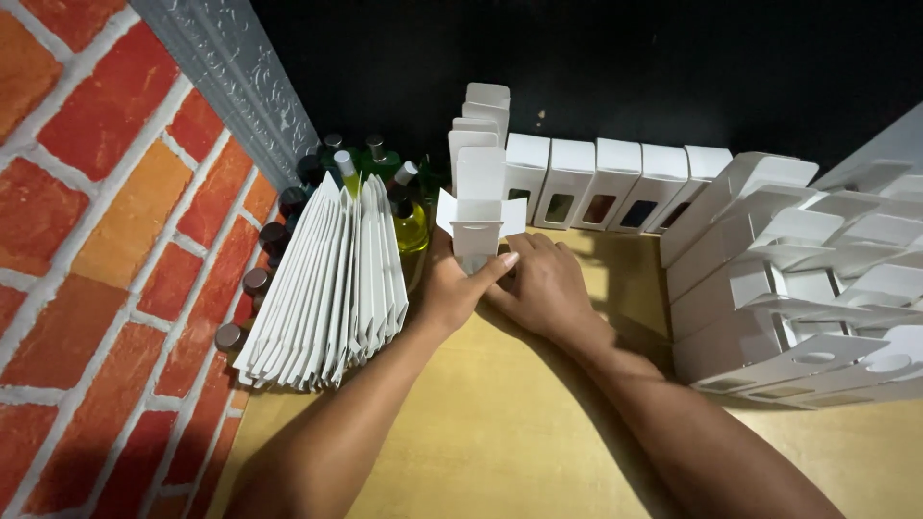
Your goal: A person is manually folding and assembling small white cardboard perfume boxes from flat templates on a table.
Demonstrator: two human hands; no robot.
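A small white cardboard box (477, 216) stands upright on the tan table (519, 432), its top flaps spread open. My left hand (452, 288) grips it from the left, thumb across its lower front. My right hand (543, 288) rests against its right side at the base, fingers curled toward the box. What is inside the box is hidden.
A fanned stack of flat white box blanks (332, 284) leans at the left by the brick wall (106, 240). Behind it stand several small bottles (409, 216) with dark caps. A row of closed window boxes (615, 183) lines the back. Open white boxes (798, 279) pile at the right.
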